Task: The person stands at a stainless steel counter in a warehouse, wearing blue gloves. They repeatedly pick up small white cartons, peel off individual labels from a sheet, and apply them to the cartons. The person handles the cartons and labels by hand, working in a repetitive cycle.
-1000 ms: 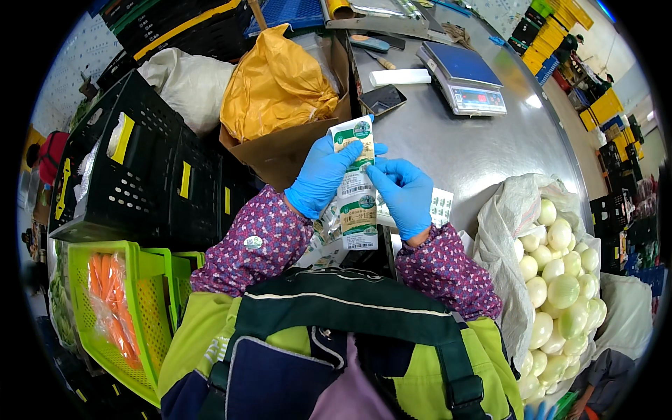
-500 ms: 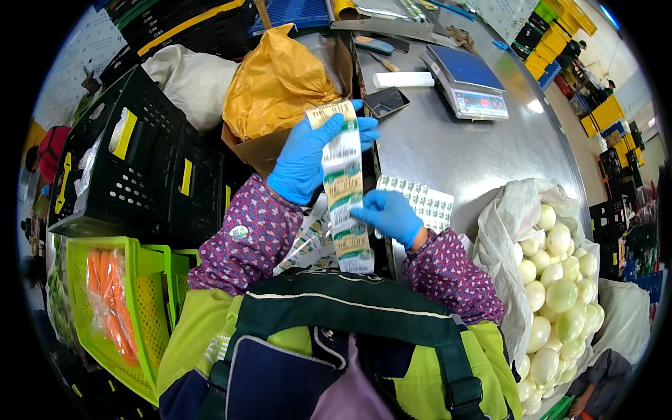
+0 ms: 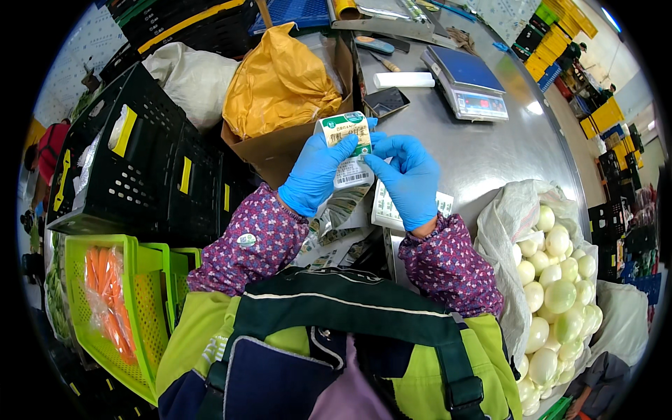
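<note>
In my blue-gloved left hand (image 3: 308, 175) I hold a strip of printed labels (image 3: 350, 173), green, cream and white with barcodes. My thumb lies across its face. Its lower part curls down in front of my chest, where more of the strip (image 3: 339, 231) lies in folds. My right hand (image 3: 411, 180), also gloved in blue, is closed at the strip's right edge, thumb and forefinger pinching there. Below that hand rests a white sheet of small green-printed stickers (image 3: 386, 210) on the table edge, partly covered by it. A round sticker (image 3: 246, 239) clings to my left sleeve.
Ahead is a steel table (image 3: 483, 161) with a scale (image 3: 465, 80), a phone (image 3: 386, 102) and a white roll (image 3: 404, 80). A sack of peeled onions (image 3: 560, 294) stands right. Left are black crates (image 3: 133, 168), a green basket (image 3: 105, 245) of bagged carrots, and a carton (image 3: 262, 157) holding a yellow bag.
The long strip, earlier stretched downward between both hands, now bends away below my left hand. My right hand has risen from its lower part to the top label's edge.
</note>
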The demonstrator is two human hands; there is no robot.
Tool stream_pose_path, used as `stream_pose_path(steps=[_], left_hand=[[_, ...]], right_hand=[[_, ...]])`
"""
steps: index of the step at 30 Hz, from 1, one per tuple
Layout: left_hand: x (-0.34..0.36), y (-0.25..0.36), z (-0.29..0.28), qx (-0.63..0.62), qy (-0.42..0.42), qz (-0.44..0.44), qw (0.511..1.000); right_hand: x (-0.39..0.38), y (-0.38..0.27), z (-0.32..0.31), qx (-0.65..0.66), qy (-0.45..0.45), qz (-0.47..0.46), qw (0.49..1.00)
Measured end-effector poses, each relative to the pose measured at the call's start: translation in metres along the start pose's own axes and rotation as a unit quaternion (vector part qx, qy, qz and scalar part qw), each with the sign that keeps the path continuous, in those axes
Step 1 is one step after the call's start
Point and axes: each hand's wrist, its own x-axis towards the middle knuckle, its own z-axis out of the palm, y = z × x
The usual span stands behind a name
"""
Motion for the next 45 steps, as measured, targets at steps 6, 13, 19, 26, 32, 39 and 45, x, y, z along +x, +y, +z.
stream_pose_path(steps=[6, 13, 19, 26, 32, 39, 45], left_hand=[[-0.006, -0.006, -0.001, -0.008, 0.009, -0.011, 1.0], [-0.008, 0.004, 0.001, -0.011, -0.012, -0.015, 1.0], [0.004, 0.026, -0.017, -0.03, 0.002, 0.038, 0.999], [-0.003, 0.003, -0.014, 0.024, 0.025, -0.008, 0.999], [-0.006, -0.002, -0.005, -0.013, 0.035, -0.014, 0.999], [-0.01, -0.007, 0.0, -0.005, 0.038, -0.026, 0.999], [-0.014, 0.0, -0.002, -0.012, -0.008, -0.02, 1.0]], right_hand=[[0.001, -0.002, 0.002, -0.197, 0.002, -0.059, 0.979], [-0.001, 0.027, -0.01, -0.094, -0.11, 0.129, 0.981], [-0.031, 0.036, -0.01, -0.165, -0.217, 0.221, 0.936], [0.007, 0.002, -0.005, 0.062, -0.046, -0.005, 0.997], [0.008, -0.004, 0.004, -0.007, -0.025, -0.063, 0.998], [0.007, 0.003, 0.005, -0.188, -0.005, -0.153, 0.97], [0.008, 0.011, -0.009, -0.258, -0.043, 0.012, 0.965]])
